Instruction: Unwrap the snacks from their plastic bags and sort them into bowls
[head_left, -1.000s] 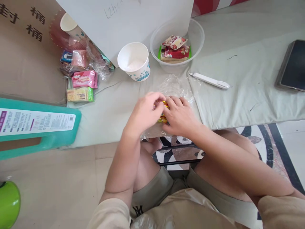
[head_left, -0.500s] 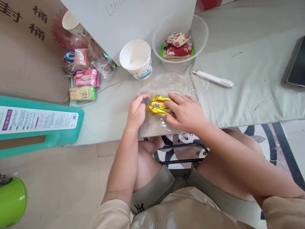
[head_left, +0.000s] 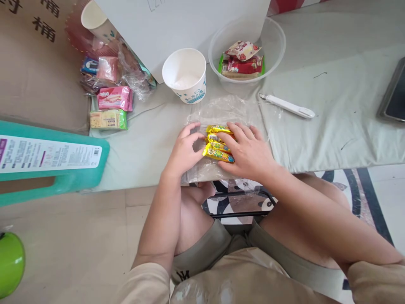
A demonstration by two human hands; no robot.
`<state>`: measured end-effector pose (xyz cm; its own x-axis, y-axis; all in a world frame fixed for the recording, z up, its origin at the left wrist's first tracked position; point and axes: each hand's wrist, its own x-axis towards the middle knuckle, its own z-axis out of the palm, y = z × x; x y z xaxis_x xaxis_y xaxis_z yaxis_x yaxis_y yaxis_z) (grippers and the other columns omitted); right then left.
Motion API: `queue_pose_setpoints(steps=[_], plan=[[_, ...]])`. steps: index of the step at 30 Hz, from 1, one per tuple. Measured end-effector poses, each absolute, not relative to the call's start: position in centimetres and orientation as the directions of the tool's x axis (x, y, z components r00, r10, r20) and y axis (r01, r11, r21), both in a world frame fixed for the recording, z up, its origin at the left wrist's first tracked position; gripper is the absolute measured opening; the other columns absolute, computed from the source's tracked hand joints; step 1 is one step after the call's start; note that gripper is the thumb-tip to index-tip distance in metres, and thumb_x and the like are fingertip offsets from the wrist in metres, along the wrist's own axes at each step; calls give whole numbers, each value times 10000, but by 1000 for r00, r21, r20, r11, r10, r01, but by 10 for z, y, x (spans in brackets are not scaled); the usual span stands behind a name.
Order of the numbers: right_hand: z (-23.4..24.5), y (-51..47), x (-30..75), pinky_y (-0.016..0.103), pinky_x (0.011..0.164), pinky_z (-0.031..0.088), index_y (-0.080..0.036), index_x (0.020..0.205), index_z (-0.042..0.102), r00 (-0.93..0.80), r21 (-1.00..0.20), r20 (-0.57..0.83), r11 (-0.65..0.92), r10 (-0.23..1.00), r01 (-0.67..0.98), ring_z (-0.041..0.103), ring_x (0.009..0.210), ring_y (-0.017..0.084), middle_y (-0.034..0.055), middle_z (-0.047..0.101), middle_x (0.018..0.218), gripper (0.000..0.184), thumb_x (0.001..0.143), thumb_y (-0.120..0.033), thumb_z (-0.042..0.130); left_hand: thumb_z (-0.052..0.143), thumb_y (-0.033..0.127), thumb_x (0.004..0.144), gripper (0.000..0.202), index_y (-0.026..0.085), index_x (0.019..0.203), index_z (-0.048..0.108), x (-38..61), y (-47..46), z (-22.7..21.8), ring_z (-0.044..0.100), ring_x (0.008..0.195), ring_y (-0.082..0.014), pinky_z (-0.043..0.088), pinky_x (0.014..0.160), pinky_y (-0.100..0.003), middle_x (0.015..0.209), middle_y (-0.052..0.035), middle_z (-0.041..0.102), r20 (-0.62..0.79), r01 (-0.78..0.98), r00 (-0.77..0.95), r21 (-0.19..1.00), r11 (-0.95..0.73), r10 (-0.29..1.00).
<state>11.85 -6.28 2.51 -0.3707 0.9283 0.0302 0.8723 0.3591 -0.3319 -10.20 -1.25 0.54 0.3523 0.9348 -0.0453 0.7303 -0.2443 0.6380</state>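
Note:
Several slim yellow snack packets (head_left: pixel 218 145) lie side by side in a small row on a thin clear plastic sheet (head_left: pixel 228 107) at the table's near edge. My right hand (head_left: pixel 248 147) rests over their right ends with its fingers spread and hides part of them. At their left ends is my left hand (head_left: pixel 185 150), its thumb and fingers apart in a curve, the thumb close to the lowest packet. Whether that thumb touches the packet I cannot tell.
Beyond the packets stand a white paper cup (head_left: pixel 185 76) and a clear plastic bowl (head_left: pixel 275 55) holding wrapped snacks. A white utility knife (head_left: pixel 287 105) lies to the right. More wrapped snacks (head_left: pixel 114 99) and a teal jug (head_left: pixel 104 152) are at left, a dark phone-like device (head_left: pixel 394 93) far right.
My left hand has opened its thumb and fingers wider. The lowest packet now shows more of its front, and the row looks spread further apart. The view has shifted slightly.

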Motion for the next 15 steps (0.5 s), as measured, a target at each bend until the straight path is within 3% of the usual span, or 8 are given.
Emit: queue_pose_setpoints(steps=[3,8,15], plan=[[26,-61,120,627,1163,382,-186,1429,597,-351,-360,15,333,936,871,523,1418,419,201,540,1573,584,901,-434,629,697,291,887,156,205,993,771,-101,-13,7,525,1476,-294,410,1272,-483,1557,-109,554,-75,734,371,634,-243,926],[30,-56,124,568,1112,440,-183,1432,607,-313,-436,2,283,950,854,597,1331,405,153,612,1518,587,910,-451,595,645,219,869,215,222,1022,796,-97,-15,11,444,1533,-318,262,1344,-546,1571,-88,520,-100,766,410,577,-283,907],[31,-52,123,514,1021,484,-132,1362,619,-254,-448,-22,218,967,867,668,1205,388,184,731,1284,490,929,-338,511,735,330,866,172,221,994,771,-87,-16,4,517,1446,-322,364,1275,-519,1464,-101,597,-34,814,315,523,-252,949]])
